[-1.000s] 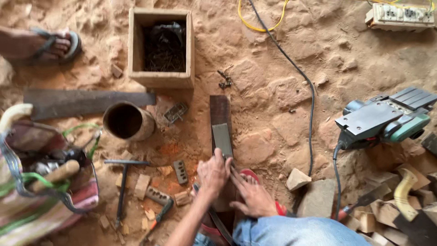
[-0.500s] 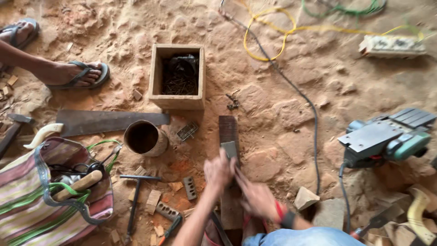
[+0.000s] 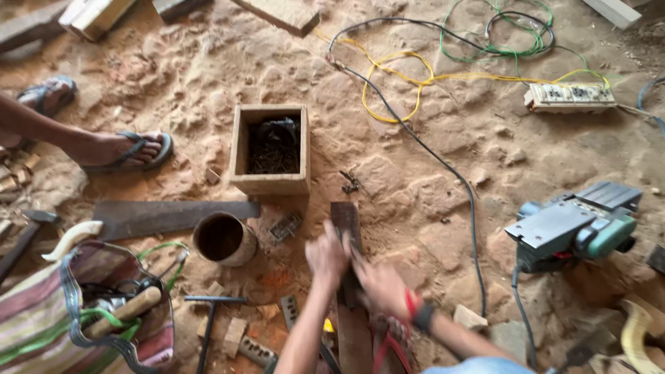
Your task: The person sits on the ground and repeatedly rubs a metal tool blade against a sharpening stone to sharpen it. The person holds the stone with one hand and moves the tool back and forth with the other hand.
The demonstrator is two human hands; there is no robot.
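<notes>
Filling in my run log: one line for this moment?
left hand: on dark wooden strip | right hand: beside it, blurred | grip: unclear | ground: sandy

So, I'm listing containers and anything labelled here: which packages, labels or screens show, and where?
No screens or readable labels show.
Wooden box: square, open-topped, dark nails inside, on the dirt beyond the hands.
Round tin: rusty brown, open, left of the left hand.
Striped cloth bag: lower left, tools inside.
Power strip: pale, oblong, upper right.

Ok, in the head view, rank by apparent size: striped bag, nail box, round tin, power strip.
1. Striped bag, partly cropped.
2. Nail box.
3. Power strip and round tin look alike; unranked.
</notes>
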